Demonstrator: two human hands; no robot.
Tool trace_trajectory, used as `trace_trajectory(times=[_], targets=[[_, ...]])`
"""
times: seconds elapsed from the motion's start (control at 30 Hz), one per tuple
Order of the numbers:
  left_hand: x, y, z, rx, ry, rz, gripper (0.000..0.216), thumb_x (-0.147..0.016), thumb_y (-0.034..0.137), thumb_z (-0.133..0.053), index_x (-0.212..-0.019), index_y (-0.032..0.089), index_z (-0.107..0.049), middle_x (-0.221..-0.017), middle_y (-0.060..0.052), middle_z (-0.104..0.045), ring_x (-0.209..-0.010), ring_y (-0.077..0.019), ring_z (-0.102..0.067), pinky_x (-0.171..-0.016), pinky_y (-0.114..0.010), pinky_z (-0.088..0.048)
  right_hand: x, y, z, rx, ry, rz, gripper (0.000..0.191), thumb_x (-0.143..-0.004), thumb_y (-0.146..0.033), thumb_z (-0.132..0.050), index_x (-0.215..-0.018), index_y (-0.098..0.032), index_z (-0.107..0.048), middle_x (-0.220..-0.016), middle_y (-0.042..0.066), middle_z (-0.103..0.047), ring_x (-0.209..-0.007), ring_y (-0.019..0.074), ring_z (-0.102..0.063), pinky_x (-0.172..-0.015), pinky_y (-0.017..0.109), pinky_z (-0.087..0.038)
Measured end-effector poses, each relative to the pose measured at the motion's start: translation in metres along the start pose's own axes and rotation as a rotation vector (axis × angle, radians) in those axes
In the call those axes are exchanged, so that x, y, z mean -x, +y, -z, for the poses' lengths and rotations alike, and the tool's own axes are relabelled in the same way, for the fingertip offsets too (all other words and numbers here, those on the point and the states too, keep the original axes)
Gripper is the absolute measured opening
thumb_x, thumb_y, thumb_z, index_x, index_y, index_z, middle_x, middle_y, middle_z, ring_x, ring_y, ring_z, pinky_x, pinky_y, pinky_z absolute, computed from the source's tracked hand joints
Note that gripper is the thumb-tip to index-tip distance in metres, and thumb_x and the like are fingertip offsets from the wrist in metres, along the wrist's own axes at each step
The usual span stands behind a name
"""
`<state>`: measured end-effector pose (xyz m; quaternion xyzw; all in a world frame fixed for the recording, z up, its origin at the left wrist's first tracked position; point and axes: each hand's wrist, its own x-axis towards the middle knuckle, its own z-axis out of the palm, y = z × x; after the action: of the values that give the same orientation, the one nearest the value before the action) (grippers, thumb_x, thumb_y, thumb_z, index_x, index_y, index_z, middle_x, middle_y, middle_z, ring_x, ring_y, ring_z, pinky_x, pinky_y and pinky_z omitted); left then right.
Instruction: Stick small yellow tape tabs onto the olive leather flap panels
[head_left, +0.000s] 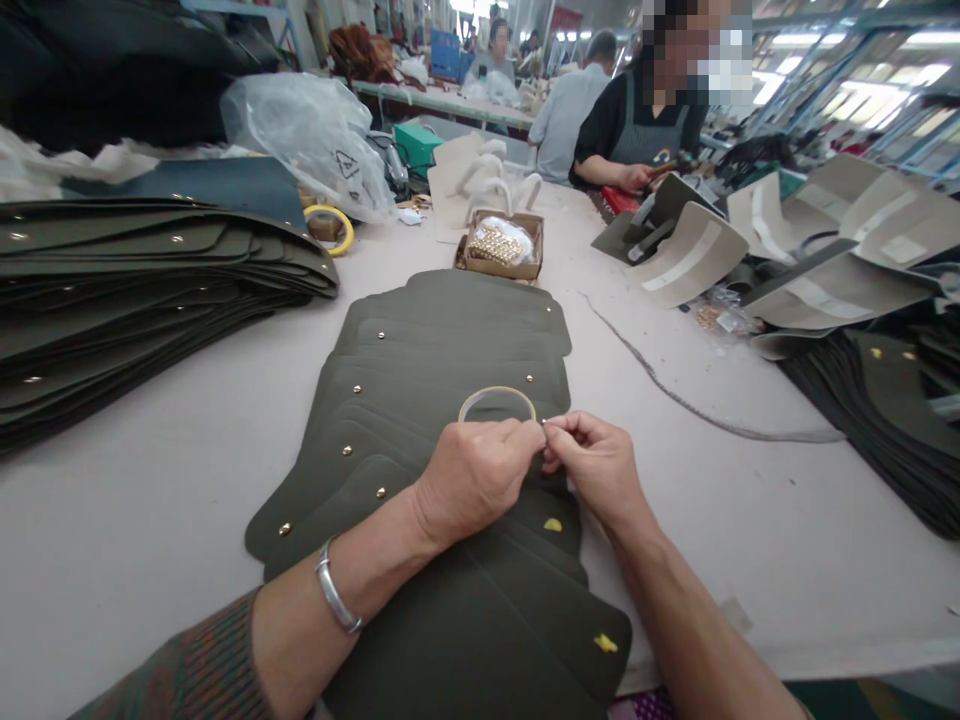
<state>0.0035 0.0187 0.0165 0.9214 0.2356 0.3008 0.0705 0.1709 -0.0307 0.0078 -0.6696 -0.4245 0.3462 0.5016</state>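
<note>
A fanned stack of dark green leather pieces [420, 400] with small gold studs lies on the pale table in front of me. A clear tape roll [496, 402] rests on the stack. My left hand [472, 475] is curled with its fingertips pinched at the roll's near edge. My right hand [596, 465] meets it there, thumb and forefinger pinched on a tiny item, perhaps a tape end or stud. Two small yellow marks [553, 524] show on nearer pieces.
A tall pile of the same green pieces [142, 290] fills the left. A small cardboard box of gold hardware [501, 245] sits beyond the stack. A dark cord [675, 395] crosses the table. Beige-backed pieces [825, 260] pile at right. Another person [645, 130] works opposite.
</note>
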Motion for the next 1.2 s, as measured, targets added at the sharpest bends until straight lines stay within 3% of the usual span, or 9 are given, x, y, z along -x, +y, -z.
trace_trajectory(times=[0.17, 0.3, 0.43, 0.77, 0.93, 1.0, 1.1, 1.2], targets=[[-0.001, 0.000, -0.005, -0.108, -0.133, 0.083, 0.014, -0.094, 0.018, -0.044, -0.084, 0.018, -0.054, -0.073, 0.000, -0.059, -0.069, -0.0146, -0.057, -0.060, -0.024, -0.045, -0.015, 0.011, 0.023, -0.050, -0.002, -0.167, 0.031, -0.065, -0.042, -0.075, -0.074, -0.013, -0.068, -0.059, 0.001, -0.064, -0.046, 0.0099, -0.057, -0.046, 0.022, -0.051], [-0.003, -0.002, -0.007, -0.213, -0.300, 0.159, 0.010, -0.092, 0.018, -0.047, -0.088, 0.019, -0.056, -0.087, -0.004, -0.058, -0.080, -0.0193, -0.056, -0.061, -0.027, -0.048, -0.016, 0.013, 0.023, 0.029, -0.063, -0.124, 0.034, -0.069, -0.045, -0.074, -0.078, -0.012, -0.070, -0.062, 0.002, -0.065, -0.049, 0.0086, -0.057, -0.048, 0.019, -0.049], [-0.004, -0.002, -0.007, -0.216, -0.358, 0.160, 0.013, -0.093, 0.017, -0.044, -0.090, 0.019, -0.056, -0.089, -0.005, -0.056, -0.082, -0.0213, -0.054, -0.062, -0.030, -0.050, -0.017, 0.012, 0.013, 0.166, -0.066, -0.070, 0.034, -0.072, -0.047, -0.069, -0.078, -0.014, -0.070, -0.058, 0.001, -0.062, -0.048, 0.0094, -0.055, -0.045, 0.020, -0.047], [-0.004, -0.002, -0.010, -0.193, -0.354, 0.173, 0.014, -0.093, 0.016, -0.043, -0.090, 0.018, -0.056, -0.088, -0.005, -0.055, -0.082, -0.0214, -0.053, -0.063, -0.031, -0.051, -0.020, 0.004, 0.005, 0.534, -0.051, 0.146, 0.024, -0.079, -0.036, -0.057, -0.078, -0.017, -0.072, -0.060, 0.002, -0.066, -0.049, 0.0131, -0.056, -0.048, 0.024, -0.044], [-0.004, -0.002, -0.009, -0.202, -0.347, 0.167, 0.014, -0.093, 0.015, -0.043, -0.091, 0.018, -0.057, -0.089, -0.006, -0.055, -0.082, -0.0216, -0.053, -0.063, -0.031, -0.051, -0.020, 0.005, 0.009, 0.534, -0.019, 0.196, 0.034, -0.079, -0.035, -0.062, -0.109, -0.018, -0.061, -0.057, -0.003, -0.063, -0.048, 0.0136, -0.058, -0.052, 0.025, -0.047], [-0.004, -0.002, -0.008, -0.206, -0.345, 0.171, 0.015, -0.093, 0.015, -0.043, -0.091, 0.018, -0.057, -0.088, -0.006, -0.054, -0.081, -0.0211, -0.053, -0.062, -0.030, -0.051, -0.017, 0.009, 0.015, 0.535, -0.016, 0.244, 0.026, -0.083, -0.036, -0.060, -0.101, -0.019, -0.062, -0.063, -0.001, -0.066, -0.051, 0.0139, -0.060, -0.054, 0.026, -0.048], [-0.004, -0.002, -0.007, -0.206, -0.347, 0.173, 0.015, -0.093, 0.014, -0.042, -0.092, 0.018, -0.057, -0.086, -0.006, -0.054, -0.081, -0.0204, -0.053, -0.063, -0.029, -0.050, -0.013, 0.015, 0.022, 0.635, -0.049, 0.441, 0.019, -0.089, -0.033, -0.053, -0.086, -0.020, -0.065, -0.076, 0.004, -0.069, -0.066, 0.0161, -0.065, -0.065, 0.029, -0.051], [-0.004, -0.003, -0.005, -0.208, -0.356, 0.178, 0.016, -0.092, 0.014, -0.042, -0.093, 0.018, -0.057, -0.084, -0.006, -0.054, -0.079, -0.0204, -0.054, -0.063, -0.030, -0.049, -0.012, 0.019, 0.021, 0.790, -0.076, 0.608, 0.020, -0.091, -0.028, -0.049, -0.088, -0.020, -0.067, -0.085, 0.006, -0.070, -0.078, 0.0179, -0.065, -0.075, 0.030, -0.050]])
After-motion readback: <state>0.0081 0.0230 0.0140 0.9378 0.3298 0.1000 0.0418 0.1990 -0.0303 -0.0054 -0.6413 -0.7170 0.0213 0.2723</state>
